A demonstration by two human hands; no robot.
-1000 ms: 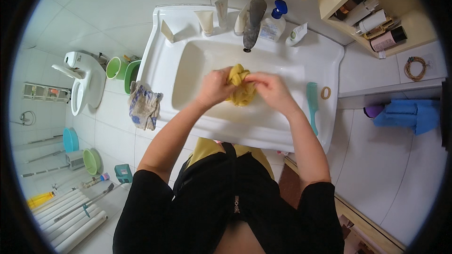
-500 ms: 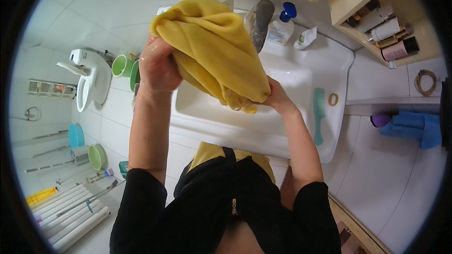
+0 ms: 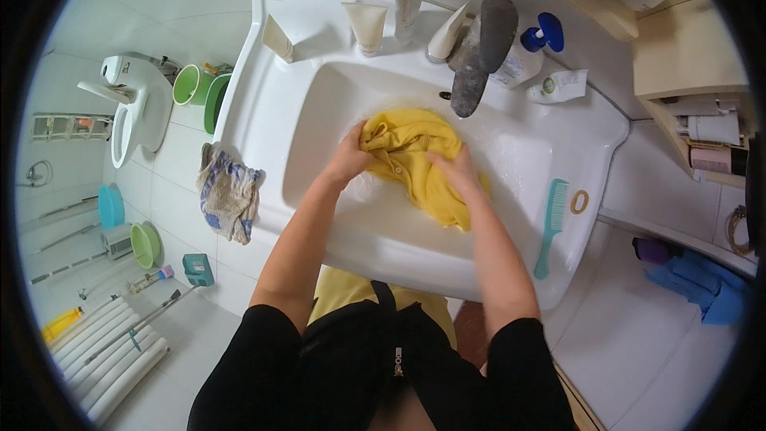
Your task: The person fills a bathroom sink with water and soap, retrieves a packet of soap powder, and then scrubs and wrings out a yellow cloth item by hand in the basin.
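A yellow knit garment with buttons (image 3: 415, 152) lies bunched and wet in the white washbasin (image 3: 313, 124), under the dark grey tap (image 3: 483, 52). My left hand (image 3: 349, 158) grips its left side, with the fingers partly hidden behind the folds. On the right side my right hand (image 3: 460, 174) is closed over the fabric. A loose end of the garment hangs toward the near side of the bowl. Water shows around the cloth.
Several tubes, among them a white tube (image 3: 366, 28), and a pump bottle (image 3: 523, 56) line the basin's back ledge. A teal comb (image 3: 550, 227) and a tan ring-shaped band (image 3: 579, 202) lie on the right rim. A patterned rag (image 3: 230, 195) drapes over the left edge.
Both hands have brought the yellow garment down from above the basin into the bowl, below the tap. The view has shifted, and the tubes and the rag now show.
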